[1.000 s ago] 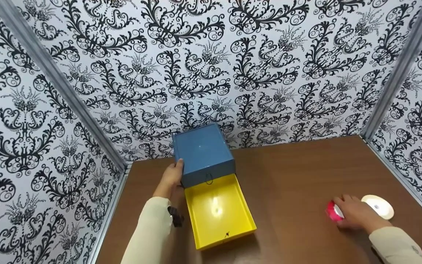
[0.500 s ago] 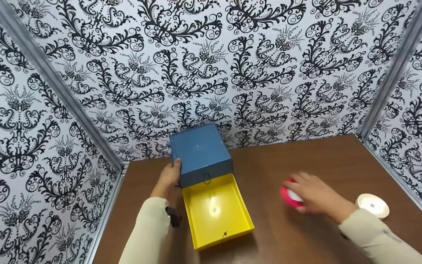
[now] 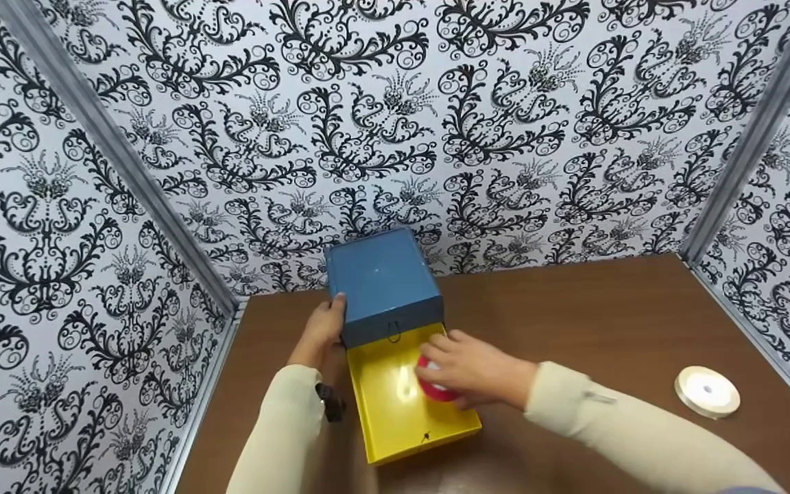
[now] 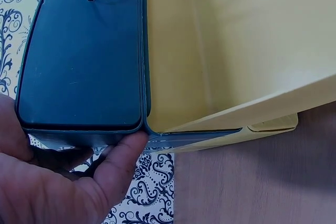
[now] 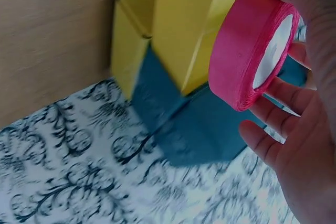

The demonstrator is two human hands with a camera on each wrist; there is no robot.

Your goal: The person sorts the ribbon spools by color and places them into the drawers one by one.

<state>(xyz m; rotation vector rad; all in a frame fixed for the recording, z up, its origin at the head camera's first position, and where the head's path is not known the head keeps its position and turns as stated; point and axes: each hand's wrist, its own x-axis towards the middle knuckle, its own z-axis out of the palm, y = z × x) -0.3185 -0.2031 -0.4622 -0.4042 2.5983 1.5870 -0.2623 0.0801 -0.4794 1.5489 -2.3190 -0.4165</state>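
A blue drawer box (image 3: 381,274) stands against the back wall, its yellow drawer (image 3: 381,412) pulled out toward me. My left hand (image 3: 323,326) grips the box's left side near the front, its thumb at the top edge. In the left wrist view the fingers (image 4: 123,156) press the side beside the blue upper front (image 4: 79,66), which has a dark pull loop. Over the drawer, my right hand (image 3: 474,367) holds a roll of pink-red ribbon (image 5: 244,45). The right wrist view shows the thumb on the roll's outer face and fingers behind its white core.
A cream ribbon roll (image 3: 707,390) lies flat at the right of the brown table (image 3: 559,322). Black-and-white patterned walls (image 3: 505,137) enclose the back and sides, with grey metal strips in the corners.
My right hand has carried the pink-red ribbon roll leftward from beside the cream roll to above the yellow drawer. The left hand and box have stayed in place.
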